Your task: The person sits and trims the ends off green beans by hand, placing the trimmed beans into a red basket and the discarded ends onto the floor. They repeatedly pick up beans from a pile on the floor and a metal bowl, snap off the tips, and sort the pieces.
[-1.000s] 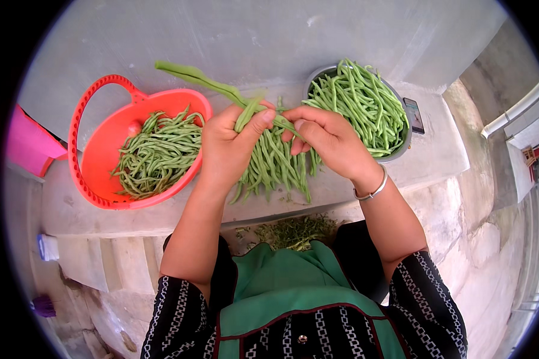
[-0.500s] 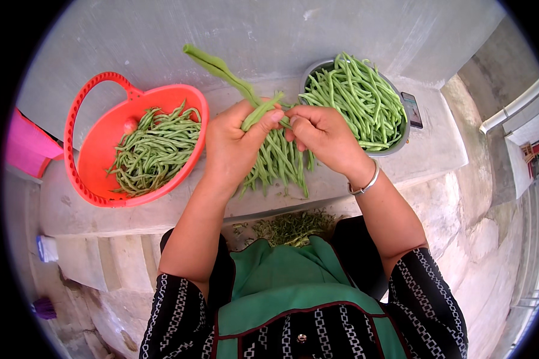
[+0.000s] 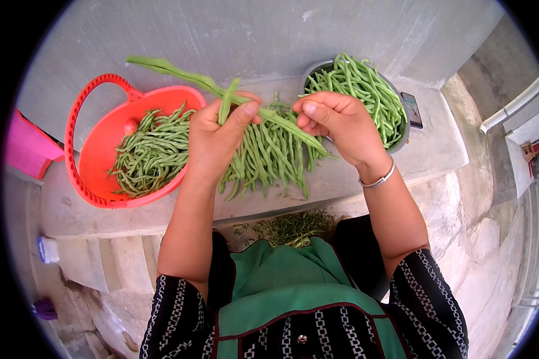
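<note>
My left hand (image 3: 212,134) is closed around a long, flat green bean (image 3: 170,69), which slants from upper left to lower right across both hands. A shorter bean piece (image 3: 228,102) stands up between its thumb and fingers. My right hand (image 3: 346,127), with a silver bangle on the wrist, is pinched just above the bean's lower right part. Whatever may be between those fingertips is too small to make out. Under the hands, a pile of green beans (image 3: 266,158) lies on the concrete ledge (image 3: 233,208).
To the left, an orange-red basket (image 3: 93,158) contains thinner, duller beans. A grey basin (image 3: 395,143) heaped with green beans stands at right, beside a phone (image 3: 412,110). Bean scraps (image 3: 293,228) lie below the ledge. A grey wall (image 3: 251,36) rises behind.
My hands have moved apart, the right one coming away rightward. The long bean has swung to a flatter slant, its upper end going left, and the short piece now points up.
</note>
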`<state>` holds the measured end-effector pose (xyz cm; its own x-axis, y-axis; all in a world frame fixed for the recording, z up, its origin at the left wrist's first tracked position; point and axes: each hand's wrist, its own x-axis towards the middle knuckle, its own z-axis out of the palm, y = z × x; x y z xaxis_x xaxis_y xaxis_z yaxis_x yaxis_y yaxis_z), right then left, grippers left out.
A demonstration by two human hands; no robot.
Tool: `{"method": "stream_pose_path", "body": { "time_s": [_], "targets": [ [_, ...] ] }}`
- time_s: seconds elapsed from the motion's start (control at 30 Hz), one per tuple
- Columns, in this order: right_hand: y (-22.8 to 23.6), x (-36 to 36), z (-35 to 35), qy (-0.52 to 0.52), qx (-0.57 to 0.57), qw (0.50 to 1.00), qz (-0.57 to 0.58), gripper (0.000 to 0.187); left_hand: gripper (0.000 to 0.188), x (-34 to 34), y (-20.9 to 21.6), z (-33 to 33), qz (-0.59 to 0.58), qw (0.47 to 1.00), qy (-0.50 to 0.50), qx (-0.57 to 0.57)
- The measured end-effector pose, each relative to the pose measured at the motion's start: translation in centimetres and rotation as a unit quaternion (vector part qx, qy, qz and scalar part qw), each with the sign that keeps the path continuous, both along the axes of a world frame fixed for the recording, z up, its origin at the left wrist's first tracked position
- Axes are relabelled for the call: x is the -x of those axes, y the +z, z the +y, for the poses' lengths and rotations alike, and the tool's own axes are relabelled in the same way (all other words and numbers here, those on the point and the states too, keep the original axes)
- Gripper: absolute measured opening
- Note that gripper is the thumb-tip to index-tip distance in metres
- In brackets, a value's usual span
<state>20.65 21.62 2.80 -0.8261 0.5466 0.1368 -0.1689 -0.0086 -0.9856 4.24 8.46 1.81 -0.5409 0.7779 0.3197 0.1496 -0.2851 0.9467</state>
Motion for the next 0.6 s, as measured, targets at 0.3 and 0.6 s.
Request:
{"method": "stream_pose_path", "body": {
  "time_s": [0.3, 0.6],
  "targets": [
    [0.2, -0.3, 0.6, 0.099, 0.142, 0.981, 0.083, 0.029, 0.018, 0.8, 0.3, -0.5, -0.003, 1.000, -0.008, -0.029],
    [-0.8, 0.5, 0.3, -0.155, -0.392, 0.907, 0.025, 0.023, 0.018, 0.7, 0.3, -0.5, 0.011, 1.000, -0.014, 0.003]
  ]
}}
